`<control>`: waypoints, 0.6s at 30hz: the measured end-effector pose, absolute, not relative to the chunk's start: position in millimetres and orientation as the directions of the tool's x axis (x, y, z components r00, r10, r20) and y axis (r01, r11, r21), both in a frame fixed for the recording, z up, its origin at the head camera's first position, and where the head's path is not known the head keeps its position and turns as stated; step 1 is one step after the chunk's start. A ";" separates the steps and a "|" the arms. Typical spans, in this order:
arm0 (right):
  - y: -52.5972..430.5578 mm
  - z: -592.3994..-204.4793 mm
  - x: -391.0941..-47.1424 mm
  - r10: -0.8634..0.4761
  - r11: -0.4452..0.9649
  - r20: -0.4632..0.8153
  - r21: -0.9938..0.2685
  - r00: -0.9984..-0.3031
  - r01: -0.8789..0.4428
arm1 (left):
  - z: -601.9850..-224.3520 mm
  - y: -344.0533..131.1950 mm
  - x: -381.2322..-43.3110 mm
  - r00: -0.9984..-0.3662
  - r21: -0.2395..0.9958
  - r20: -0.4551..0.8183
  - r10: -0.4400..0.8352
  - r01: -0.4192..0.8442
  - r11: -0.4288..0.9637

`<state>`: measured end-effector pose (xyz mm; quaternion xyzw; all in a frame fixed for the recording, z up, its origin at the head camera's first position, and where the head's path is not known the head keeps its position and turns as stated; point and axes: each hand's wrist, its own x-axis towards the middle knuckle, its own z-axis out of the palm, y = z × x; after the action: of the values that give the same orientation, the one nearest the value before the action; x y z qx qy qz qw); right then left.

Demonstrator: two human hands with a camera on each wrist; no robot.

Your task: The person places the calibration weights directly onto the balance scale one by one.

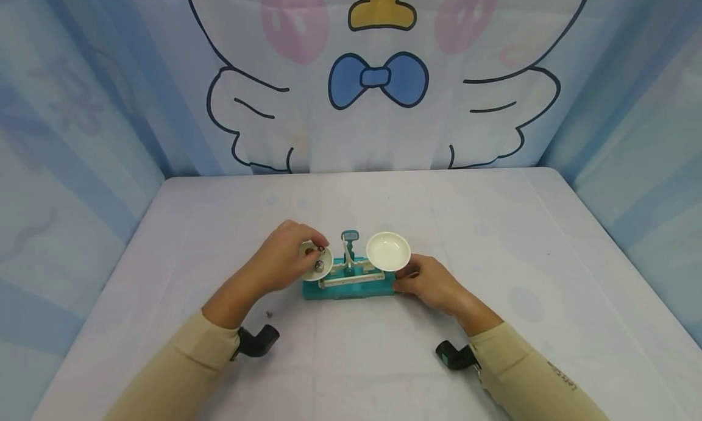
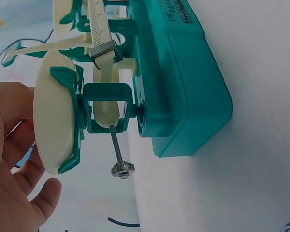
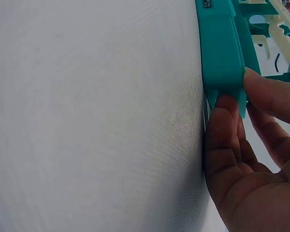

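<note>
A teal balance scale (image 1: pixel 351 291) with two cream pans stands on the table. Over its left pan (image 1: pixel 328 267) my left hand (image 1: pixel 285 256) pinches a small metal weight (image 1: pixel 321 249) between thumb and index finger. Another metal weight (image 1: pixel 319 265) sits in that pan. From the left wrist view, the pan's underside (image 2: pixel 53 113) hides the fingertips and whatever lies inside. My right hand (image 3: pixel 261 164) grips the right end of the teal base, thumb on top and fingers at its end. Above that hand, the right pan (image 1: pixel 388 251) holds nothing.
A small metal piece (image 1: pixel 269 314) lies on the white tabletop (image 1: pixel 351 372), left of the scale and near my left wrist. A black wrist camera (image 1: pixel 260 340) sticks out below each sleeve. Printed curtains (image 1: pixel 378 134) enclose the table at the back and sides.
</note>
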<state>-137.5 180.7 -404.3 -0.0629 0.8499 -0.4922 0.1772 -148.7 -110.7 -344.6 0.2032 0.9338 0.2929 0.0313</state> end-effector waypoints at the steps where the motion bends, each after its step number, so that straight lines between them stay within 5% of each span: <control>1: 181.0 -404.5 -137.7 -0.284 0.507 -0.238 -0.859 -0.929 0.065 | -345.0 -110.6 -148.9 -0.916 0.556 0.058 0.398 0.361 0.749; 18: 180.7 -403.7 -137.4 -0.285 0.498 -0.227 -0.865 -0.931 0.059 | -345.5 -110.7 -149.1 -0.907 0.519 0.070 0.416 0.389 0.761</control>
<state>-137.4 180.7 -403.7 -0.0665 0.8481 -0.4963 0.1730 -149.1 -110.7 -345.5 0.2145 0.9381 0.2709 0.0247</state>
